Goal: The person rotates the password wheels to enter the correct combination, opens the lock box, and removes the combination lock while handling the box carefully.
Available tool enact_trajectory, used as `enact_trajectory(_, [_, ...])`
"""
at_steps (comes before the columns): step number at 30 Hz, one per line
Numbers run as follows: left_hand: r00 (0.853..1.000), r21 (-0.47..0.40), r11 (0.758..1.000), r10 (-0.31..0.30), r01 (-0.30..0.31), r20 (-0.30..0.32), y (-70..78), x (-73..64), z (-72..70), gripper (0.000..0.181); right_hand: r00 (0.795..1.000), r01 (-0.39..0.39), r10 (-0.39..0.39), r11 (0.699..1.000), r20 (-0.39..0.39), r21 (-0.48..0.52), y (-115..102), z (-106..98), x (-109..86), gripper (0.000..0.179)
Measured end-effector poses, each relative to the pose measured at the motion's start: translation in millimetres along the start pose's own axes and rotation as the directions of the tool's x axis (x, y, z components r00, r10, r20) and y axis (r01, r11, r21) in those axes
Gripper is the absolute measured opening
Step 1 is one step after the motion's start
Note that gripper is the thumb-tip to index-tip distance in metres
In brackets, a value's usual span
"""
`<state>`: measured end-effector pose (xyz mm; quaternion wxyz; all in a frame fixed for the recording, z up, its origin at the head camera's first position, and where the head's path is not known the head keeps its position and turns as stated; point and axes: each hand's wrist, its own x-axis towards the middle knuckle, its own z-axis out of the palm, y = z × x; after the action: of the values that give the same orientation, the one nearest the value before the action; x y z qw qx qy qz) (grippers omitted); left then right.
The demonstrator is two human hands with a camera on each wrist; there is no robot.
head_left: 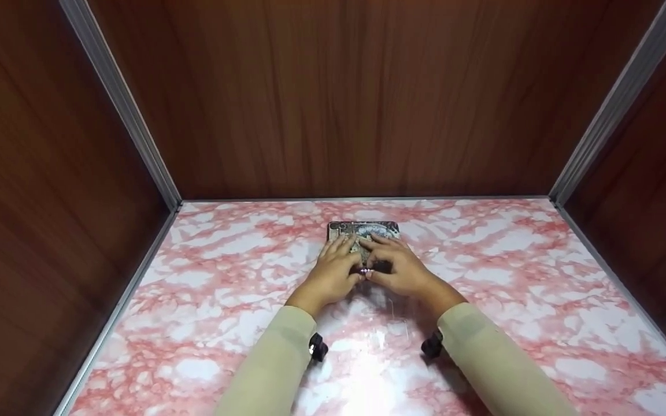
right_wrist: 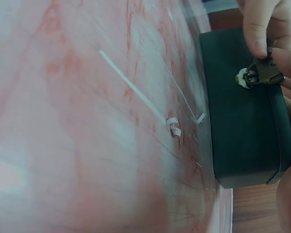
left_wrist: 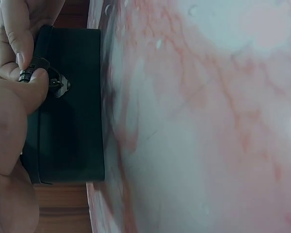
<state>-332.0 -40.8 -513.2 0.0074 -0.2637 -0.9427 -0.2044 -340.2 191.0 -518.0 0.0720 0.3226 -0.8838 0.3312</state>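
Note:
A small dark green box [left_wrist: 70,126] with a patterned lid [head_left: 363,226] stands on the table. On its front, a combination padlock [right_wrist: 268,73] with small number dials hangs at a metal clasp [left_wrist: 62,86]. The left hand [head_left: 333,274] pinches the padlock from the left, its outer fingers lying on the lid. From the other side, the right hand [head_left: 400,268] pinches the same padlock with thumb and finger, other fingers resting over the lid. The lid sits down on the box. Fingers hide part of the dials, and their numbers are too small to read.
The table [head_left: 223,323] has a red and white marbled top. Brown wood-grain panels [head_left: 362,104] enclose it at the back and both sides, with metal strips in the corners. Bright light reflects near the front. Thin pale marks [right_wrist: 131,85] show before the box.

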Motion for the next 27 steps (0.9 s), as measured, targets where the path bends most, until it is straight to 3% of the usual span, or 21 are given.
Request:
enact_trajectory(15, [0.999, -0.080, 0.997, 0.005, -0.008, -0.032, -5.1, 1.9, 3.4, 0.020, 1.000, 0.002, -0.002, 1.000, -0.004, 0.003, 1.5, -0.2, -0.2, 0.016])
enact_trajectory(27, [1.000, -0.068, 0.998, 0.003, -0.004, -0.018, -5.3, -0.3, 3.1, 0.016, 0.999, 0.034, -0.034, 0.999, -0.016, 0.020, 6.4, 1.6, 0.0, 0.015])
